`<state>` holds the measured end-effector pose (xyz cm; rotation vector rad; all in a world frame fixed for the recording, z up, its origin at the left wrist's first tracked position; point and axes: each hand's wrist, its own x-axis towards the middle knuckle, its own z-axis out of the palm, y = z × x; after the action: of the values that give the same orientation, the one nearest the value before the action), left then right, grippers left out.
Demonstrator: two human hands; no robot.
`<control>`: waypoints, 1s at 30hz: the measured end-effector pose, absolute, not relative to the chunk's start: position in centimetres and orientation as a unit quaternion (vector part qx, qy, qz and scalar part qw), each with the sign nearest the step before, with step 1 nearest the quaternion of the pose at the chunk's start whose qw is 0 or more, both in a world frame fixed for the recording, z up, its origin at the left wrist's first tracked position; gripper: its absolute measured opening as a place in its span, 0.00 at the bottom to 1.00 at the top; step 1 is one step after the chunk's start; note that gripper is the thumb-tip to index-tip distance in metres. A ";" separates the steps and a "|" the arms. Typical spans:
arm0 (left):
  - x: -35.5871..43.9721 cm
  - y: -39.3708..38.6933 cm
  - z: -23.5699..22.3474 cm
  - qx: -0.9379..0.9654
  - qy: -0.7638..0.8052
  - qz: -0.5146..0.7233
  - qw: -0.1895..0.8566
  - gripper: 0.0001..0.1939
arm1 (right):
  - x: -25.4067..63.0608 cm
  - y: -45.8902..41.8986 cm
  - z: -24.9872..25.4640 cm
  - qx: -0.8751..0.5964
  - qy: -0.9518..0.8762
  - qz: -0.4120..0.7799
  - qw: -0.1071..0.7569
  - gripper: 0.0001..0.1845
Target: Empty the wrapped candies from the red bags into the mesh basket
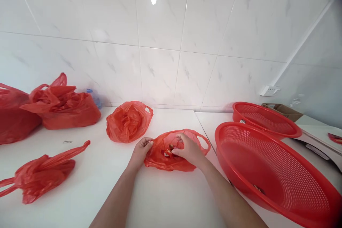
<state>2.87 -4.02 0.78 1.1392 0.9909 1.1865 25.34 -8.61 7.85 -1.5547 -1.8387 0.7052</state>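
An open red plastic bag (160, 165) lies on the white table in front of me. My left hand (141, 151) pinches its left rim between thumb and fingers. Inside the bag's mouth, my right hand (188, 149) has its fingers bent together around small red-wrapped pieces (167, 152). Whether the fingertips grip one of these pieces or only touch it, I cannot make out. A second red plastic bag (129, 121), its mouth spread, sits just behind and to the left.
Full red bags (72, 108) stand at the back left beside a plastic bottle (94, 98). A smaller knotted red bag (45, 174) lies at the front left. Two red perforated baskets (256, 171) take up the right side; a cardboard box (287, 110) is behind them, against the tiled wall.
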 end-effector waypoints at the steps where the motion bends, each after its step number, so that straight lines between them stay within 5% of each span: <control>1: 2.9 -4.0 0.7 0.482 0.422 0.510 0.574 0.18 | 25.6 -8.4 7.3 -0.593 -0.687 0.268 0.323 0.21; 6: 2.7 -4.1 0.8 0.474 0.424 0.520 0.571 0.16 | 26.7 -7.9 4.1 -0.627 -0.664 0.212 0.348 0.07; 12: 2.7 -4.4 1.3 0.474 0.433 0.506 0.576 0.16 | 27.6 -8.0 3.0 -0.596 -0.691 0.263 0.313 0.11; 19: 2.8 -4.4 1.5 0.474 0.437 0.505 0.573 0.16 | 27.8 -7.8 2.7 -0.574 -0.753 0.223 0.232 0.28; 24: 2.8 -4.5 1.5 0.473 0.435 0.504 0.577 0.16 | 27.7 -7.9 2.8 -0.590 -0.734 0.209 0.264 0.24; 28: 2.8 -4.5 1.3 0.469 0.433 0.506 0.580 0.15 | 27.7 -8.7 3.7 -0.578 -0.711 0.208 0.341 0.10; 30: 2.8 -4.5 1.3 0.471 0.430 0.507 0.580 0.15 | 27.5 -9.0 3.9 -0.567 -0.721 0.201 0.345 0.13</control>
<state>2.84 -4.47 1.30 1.1001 1.0050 1.1847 27.48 -8.99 3.86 -1.4717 -1.8710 0.5215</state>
